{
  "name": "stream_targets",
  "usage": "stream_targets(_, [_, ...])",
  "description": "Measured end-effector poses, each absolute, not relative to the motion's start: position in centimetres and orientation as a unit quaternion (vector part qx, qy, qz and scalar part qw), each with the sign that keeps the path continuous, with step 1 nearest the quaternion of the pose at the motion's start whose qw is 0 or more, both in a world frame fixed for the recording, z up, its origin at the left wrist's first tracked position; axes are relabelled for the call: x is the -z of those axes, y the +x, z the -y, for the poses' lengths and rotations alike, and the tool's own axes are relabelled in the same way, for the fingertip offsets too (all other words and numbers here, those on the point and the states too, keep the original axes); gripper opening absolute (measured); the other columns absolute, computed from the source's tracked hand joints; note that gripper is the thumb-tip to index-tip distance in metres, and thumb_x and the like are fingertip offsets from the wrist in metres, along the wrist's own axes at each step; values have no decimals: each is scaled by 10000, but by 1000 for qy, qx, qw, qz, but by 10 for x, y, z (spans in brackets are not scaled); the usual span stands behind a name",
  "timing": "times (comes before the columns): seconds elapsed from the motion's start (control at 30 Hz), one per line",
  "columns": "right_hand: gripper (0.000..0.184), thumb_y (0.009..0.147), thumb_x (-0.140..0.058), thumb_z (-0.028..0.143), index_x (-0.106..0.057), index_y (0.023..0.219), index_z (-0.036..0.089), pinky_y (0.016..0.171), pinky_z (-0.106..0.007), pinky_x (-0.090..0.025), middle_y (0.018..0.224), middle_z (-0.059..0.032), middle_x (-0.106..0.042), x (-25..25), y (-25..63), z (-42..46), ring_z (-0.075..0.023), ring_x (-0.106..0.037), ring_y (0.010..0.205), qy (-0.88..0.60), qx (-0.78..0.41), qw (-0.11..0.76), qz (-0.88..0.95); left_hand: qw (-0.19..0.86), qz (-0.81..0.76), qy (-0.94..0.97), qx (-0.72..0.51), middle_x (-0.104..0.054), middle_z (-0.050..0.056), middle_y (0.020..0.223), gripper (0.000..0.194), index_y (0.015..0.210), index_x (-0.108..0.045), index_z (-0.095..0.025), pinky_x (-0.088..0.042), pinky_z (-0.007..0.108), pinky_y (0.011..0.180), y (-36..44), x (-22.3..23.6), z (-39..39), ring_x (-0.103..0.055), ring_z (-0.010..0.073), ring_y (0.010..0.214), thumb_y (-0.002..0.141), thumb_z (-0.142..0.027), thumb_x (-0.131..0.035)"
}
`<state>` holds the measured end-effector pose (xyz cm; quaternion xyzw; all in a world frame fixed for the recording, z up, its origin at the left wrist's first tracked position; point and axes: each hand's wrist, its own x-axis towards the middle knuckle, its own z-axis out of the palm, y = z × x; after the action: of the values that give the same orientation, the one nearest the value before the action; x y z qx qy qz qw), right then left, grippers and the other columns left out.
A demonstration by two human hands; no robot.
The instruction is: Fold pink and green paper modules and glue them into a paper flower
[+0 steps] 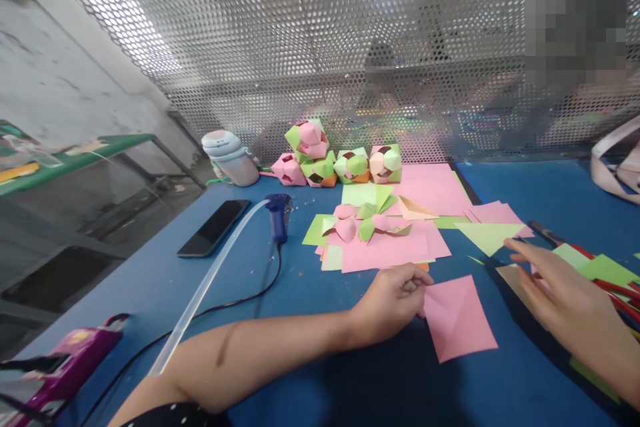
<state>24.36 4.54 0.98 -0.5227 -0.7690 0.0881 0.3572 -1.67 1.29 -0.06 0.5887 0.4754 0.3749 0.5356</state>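
A square of pink paper point(463, 317) with a diagonal crease lies on the blue table. My left hand point(393, 300) has its fingers curled closed at the square's left corner, and the fingertips are partly hidden. To the right, my right hand point(570, 307) reaches in with fingers stretched and apart, nothing visible between them. Its index fingertip is beside a pale yellow-green folded triangle point(485, 237); a tan paper piece point(513, 280) lies partly under the fingers. Beyond my left hand, several folded pink and green pieces point(367, 221) rest on stacked pink sheets point(385, 255).
Finished-looking paper balls point(310, 140) line the back by a perforated metal screen point(310, 53). On the left are a blue glue gun point(279, 217) with a long glue stick, a phone point(214, 228), a cup point(233, 160) and a purple power strip point(75, 363). Red-handled scissors point(617, 287) lie right.
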Motion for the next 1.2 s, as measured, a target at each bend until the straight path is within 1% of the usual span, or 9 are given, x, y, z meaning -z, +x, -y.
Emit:
stream_targets(0.1, [344, 908, -430, 413, -574, 1165, 237, 847, -385, -530, 1004, -81, -707, -8, 230, -33, -250, -674, 927, -525, -168, 307, 776, 547, -484, 568, -379, -541, -38, 551, 133, 898, -560, -135, -407, 179, 454, -14, 0, -11, -530, 85, 463, 778, -165, -512])
stream_targets(0.23, [448, 874, -497, 438, -493, 1265, 218, 821, -344, -552, 1154, -99, -646, -4, 209, -20, -247, -627, 1046, -518, -292, 255, 763, 529, -482, 589, -375, -563, -32, 559, 141, 914, -560, -140, -439, 191, 494, -13, 5, -9, -572, 98, 494, 780, -147, -517])
stream_targets(0.37, [368, 872, -478, 391, -558, 1175, 198, 695, -300, -557, 963, -73, -675, -4, 206, -24, -227, -652, 907, -515, -362, 242, 738, 500, -484, 614, -372, -566, -27, 588, 148, 923, -563, -148, -438, 191, 508, -15, 7, -6, -590, 104, 534, 787, -130, -507])
stream_targets(0.5, [257, 868, -482, 394, -612, 988, 208, 537, -254, -494, 752, -12, -633, 0, 213, -33, -175, -608, 675, -517, -370, 224, 739, 511, -475, 613, -370, -571, -7, 641, 155, 933, -597, -135, -459, 202, 530, -17, 0, -7, -582, 95, 541, 842, -200, -490])
stream_targets(0.7, [252, 887, -465, 428, -591, 907, 211, 528, -239, -442, 827, -19, -621, 7, 218, -38, -162, -575, 705, -532, -363, 251, 723, 584, -469, 518, -412, -583, 23, 729, 320, 930, -580, -110, -466, 212, 472, -19, -2, -14, -591, 99, 533, 871, -413, -492])
stream_targets(0.83, [276, 889, -460, 447, -596, 876, 207, 478, -232, -399, 735, -9, -576, 6, 215, -35, -153, -533, 653, -526, -361, 261, 725, 587, -491, 499, -406, -612, 19, 682, 302, 834, -593, -110, -446, 203, 453, -19, 0, -15, -564, 87, 487, 791, -408, -621])
stream_targets(0.93, [307, 896, -446, 463, -593, 825, 204, 477, -233, -374, 691, 2, -549, 3, 211, -34, -139, -498, 617, -531, -351, 256, 728, 574, -499, 522, -387, -595, 5, 592, 300, 760, -564, -122, -433, 202, 481, -20, -4, -13, -547, 89, 486, 819, -415, -595])
stream_targets(1.1, [326, 910, -435, 449, -552, 736, 199, 497, -234, -347, 616, 28, -466, -3, 203, -34, -118, -429, 573, -521, -342, 239, 745, 487, -480, 625, -376, -611, 48, 916, 355, 1134, -546, -163, -455, 220, 572, -20, -13, -6, -543, 88, 622, 855, -383, -551])
stream_targets(1.2, [310, 905, -450, 410, -527, 693, 196, 491, -229, -334, 585, 39, -420, -5, 199, -35, -109, -402, 555, -513, -334, 240, 753, 414, -480, 685, -359, -601, 56, 987, 377, 1173, -549, -171, -451, 222, 607, -17, -11, -5, -512, 86, 646, 814, -275, -592])
